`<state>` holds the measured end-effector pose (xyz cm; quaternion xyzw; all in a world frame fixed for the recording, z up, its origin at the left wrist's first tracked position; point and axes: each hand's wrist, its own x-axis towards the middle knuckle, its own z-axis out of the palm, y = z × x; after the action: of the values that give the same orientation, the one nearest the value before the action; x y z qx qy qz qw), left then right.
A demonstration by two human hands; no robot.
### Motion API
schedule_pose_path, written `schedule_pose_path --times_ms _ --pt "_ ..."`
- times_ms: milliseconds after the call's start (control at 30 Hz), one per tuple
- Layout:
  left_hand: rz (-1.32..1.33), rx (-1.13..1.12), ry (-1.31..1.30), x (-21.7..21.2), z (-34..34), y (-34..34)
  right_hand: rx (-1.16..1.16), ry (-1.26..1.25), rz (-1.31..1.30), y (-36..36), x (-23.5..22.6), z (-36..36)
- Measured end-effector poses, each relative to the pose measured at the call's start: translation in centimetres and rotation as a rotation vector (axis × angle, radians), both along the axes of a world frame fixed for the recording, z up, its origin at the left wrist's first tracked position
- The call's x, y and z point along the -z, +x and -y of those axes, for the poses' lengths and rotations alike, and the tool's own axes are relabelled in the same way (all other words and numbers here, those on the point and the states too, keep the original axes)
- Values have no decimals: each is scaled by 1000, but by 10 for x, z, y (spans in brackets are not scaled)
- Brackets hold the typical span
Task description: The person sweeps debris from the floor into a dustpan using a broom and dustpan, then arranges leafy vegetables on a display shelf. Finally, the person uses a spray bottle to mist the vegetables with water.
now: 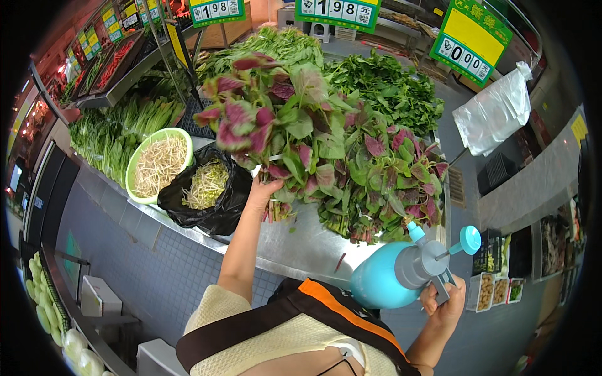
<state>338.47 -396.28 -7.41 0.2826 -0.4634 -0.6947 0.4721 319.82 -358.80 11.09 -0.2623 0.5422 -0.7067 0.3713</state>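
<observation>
My left hand (266,190) is closed round the stem end of a bunch of red amaranth (295,125), whose purple and green leaves fan out away from me. Some of those leaves are smeared by motion. Under and beside it, more bunches of red amaranth (389,166) lie on the metal counter (304,232). My right hand (444,296) grips the grey handle of a pressure spray bottle (384,276) with a light blue tank. The bottle is tilted, its nozzle pointing toward the amaranth pile; whether spray comes out I cannot tell.
Left of the held bunch stand a green bowl (190,145) of bean sprouts and a black plastic bag (233,203) with yellowish sprouts. Green leafy vegetables (395,88) lie at the back. Price signs (471,41) rise above the counter; clear plastic bags (492,113) hang at right.
</observation>
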Motion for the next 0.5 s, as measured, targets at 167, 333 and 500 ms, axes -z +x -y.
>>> schedule_pose_path --times_ms 167,333,500 --pt "-33 -33 -103 3 2 9 93 5 -37 4 -3 -3" --pt "-60 -28 -65 8 9 7 163 4 -111 0 -18 -10" --pt "-71 14 -8 11 11 -2 814 -98 -5 15 -68 17"
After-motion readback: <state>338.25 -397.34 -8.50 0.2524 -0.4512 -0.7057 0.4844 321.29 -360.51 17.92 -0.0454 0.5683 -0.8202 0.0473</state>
